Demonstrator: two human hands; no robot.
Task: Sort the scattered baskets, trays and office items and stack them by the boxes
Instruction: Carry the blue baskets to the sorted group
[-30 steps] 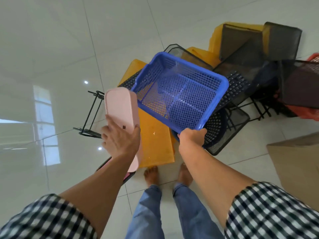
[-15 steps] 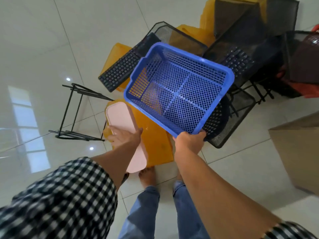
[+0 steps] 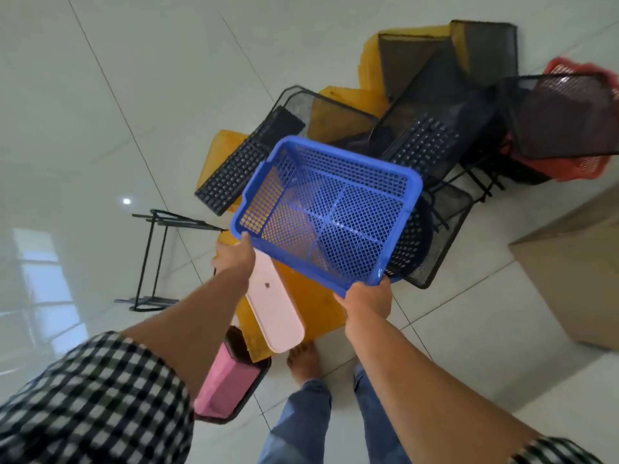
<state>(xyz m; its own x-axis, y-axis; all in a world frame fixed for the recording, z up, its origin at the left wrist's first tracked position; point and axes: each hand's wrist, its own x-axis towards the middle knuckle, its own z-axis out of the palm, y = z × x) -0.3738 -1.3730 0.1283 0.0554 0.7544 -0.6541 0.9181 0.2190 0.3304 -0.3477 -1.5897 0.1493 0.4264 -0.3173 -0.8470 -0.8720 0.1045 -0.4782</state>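
Room: a glossy white tiled floor [image 3: 100,95] is reflecting window light, and a heap of office goods is lying across it.

Right hand [image 3: 368,298]: its fingers are clamping round the near right corner of the blue basket [image 3: 328,212], which is hanging empty, open side up and tilted, above the heap.

Left hand [image 3: 234,259]: it is gripping the upper end of the pink case [image 3: 274,309] while its thumb is pressing against the basket's near left corner.

Change: a second ago this hand was holding the case upright and apart from the basket. Now the case is slanting down beneath the rim, and both hands are sharing the basket's weight.

Reading: two items are probably being gathered into one carry, neither yet set down by the boxes.

Directly below: yellow trays [image 3: 301,296] are lying flat on the floor.

Behind:
- A keyboard [image 3: 234,172] is resting across a yellow tray.
- A second keyboard [image 3: 422,145] is sitting among the black mesh trays [image 3: 335,115], which are leaning on one another.
- A red basket [image 3: 582,165] is showing at the far right, partly covered by mesh.

Left: a wire rack [image 3: 154,262] is standing alone.

Near the bare feet: a pink bin [image 3: 227,386] is lying in a dark tray.

Right edge: a cardboard box [image 3: 576,272] is waiting, well apart from the basket – the likely stacking place.
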